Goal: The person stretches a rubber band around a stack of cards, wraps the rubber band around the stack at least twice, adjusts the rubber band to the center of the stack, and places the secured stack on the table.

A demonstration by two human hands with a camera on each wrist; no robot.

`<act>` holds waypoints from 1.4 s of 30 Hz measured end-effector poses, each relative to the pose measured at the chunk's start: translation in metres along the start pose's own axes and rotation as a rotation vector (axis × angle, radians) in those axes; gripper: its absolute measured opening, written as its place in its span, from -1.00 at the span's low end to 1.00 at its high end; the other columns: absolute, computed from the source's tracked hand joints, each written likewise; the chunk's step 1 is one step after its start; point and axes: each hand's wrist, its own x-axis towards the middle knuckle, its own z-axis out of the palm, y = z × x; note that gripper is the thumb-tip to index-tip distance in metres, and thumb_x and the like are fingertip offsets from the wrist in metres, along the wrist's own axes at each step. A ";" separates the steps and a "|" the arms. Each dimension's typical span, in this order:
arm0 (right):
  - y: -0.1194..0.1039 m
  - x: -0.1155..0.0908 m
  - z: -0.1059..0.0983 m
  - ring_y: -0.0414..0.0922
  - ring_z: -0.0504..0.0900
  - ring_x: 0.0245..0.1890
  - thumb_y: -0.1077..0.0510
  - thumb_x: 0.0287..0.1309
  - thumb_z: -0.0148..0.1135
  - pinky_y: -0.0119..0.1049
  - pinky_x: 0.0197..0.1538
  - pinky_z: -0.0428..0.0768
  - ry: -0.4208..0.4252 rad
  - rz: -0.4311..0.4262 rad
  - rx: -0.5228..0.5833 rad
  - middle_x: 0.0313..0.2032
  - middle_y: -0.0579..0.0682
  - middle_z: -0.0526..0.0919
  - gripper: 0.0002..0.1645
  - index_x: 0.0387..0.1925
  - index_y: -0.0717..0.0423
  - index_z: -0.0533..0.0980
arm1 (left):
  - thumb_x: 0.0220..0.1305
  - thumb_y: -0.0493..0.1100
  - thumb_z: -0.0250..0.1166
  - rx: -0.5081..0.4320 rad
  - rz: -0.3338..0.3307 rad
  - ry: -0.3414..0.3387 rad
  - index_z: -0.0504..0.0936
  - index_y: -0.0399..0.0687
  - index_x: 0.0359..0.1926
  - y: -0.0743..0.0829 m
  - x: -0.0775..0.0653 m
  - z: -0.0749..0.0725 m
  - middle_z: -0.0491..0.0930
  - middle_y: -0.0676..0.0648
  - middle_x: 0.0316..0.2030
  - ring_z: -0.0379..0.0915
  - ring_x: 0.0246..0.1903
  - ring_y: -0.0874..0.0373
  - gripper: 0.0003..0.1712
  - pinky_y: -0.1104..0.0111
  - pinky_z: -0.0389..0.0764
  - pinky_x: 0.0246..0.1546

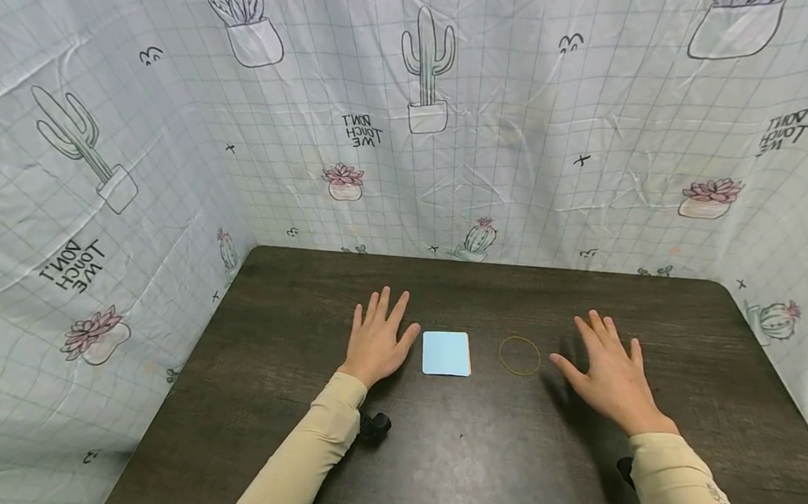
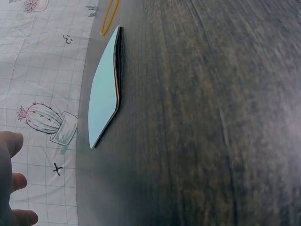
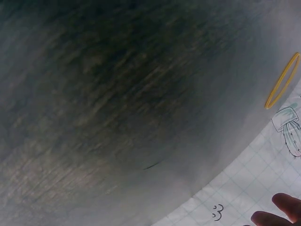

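A light-blue square stack of paper with rounded corners lies flat on the dark wooden table, a thin orange edge showing along its right side. To its right lies a thin yellow rubber band, spread into a loop. My left hand is just left of the stack, palm down with fingers spread, holding nothing. On the other side, my right hand is right of the rubber band, its thumb tip close to the loop and its fingers spread. The left wrist view shows the blue stack from the side, slightly bowed.
The dark table reaches back to a white curtain printed with cacti, which also hangs at both sides. Black wrist cameras sit under the beige sleeves.
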 end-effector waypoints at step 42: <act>-0.003 -0.003 0.008 0.32 -0.18 0.52 -0.32 0.35 0.17 0.47 0.37 -0.34 -0.005 0.007 -0.011 0.51 0.42 -0.12 0.06 0.51 0.36 0.10 | 0.56 0.31 -0.18 0.001 0.040 -0.030 0.04 0.11 0.61 0.015 0.003 0.004 -0.13 -0.22 0.57 -0.20 0.53 -0.18 -0.23 -0.16 -0.12 0.47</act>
